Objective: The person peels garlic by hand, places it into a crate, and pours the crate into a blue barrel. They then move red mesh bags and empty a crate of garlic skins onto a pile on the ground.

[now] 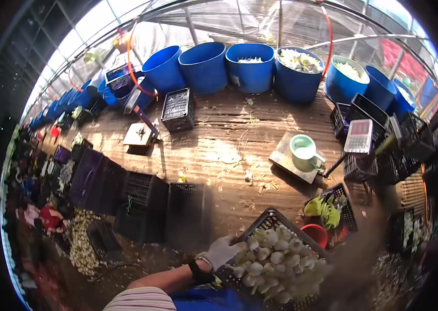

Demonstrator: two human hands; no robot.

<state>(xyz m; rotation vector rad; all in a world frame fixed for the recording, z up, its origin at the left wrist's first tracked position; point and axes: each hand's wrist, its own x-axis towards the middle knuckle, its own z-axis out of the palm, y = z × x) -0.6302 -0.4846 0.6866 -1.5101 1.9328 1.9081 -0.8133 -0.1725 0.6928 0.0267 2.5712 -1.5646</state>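
My left hand (221, 253), in a white glove with a dark band at the wrist, grips the left side of a black plastic crate (265, 220). The fingers wrap the crate's edge and are partly hidden. A heap of pale, rounded vegetable bulbs (276, 262) fills the crate, which appears tilted in front of my body. My right hand does not show. Just beyond the crate's right side are a red bucket (314, 236) and another black crate (347, 215) with yellow-green cloth or gloves (325, 210) on it.
Blue tubs (203, 70) line the far side, some holding pale trimmings. A scale (359, 136) rests among stacked crates on the right. A green pan (303, 147) sits on a low platform (284, 158). Dark crates (141, 199) stand left, near a bulb pile (83, 241).
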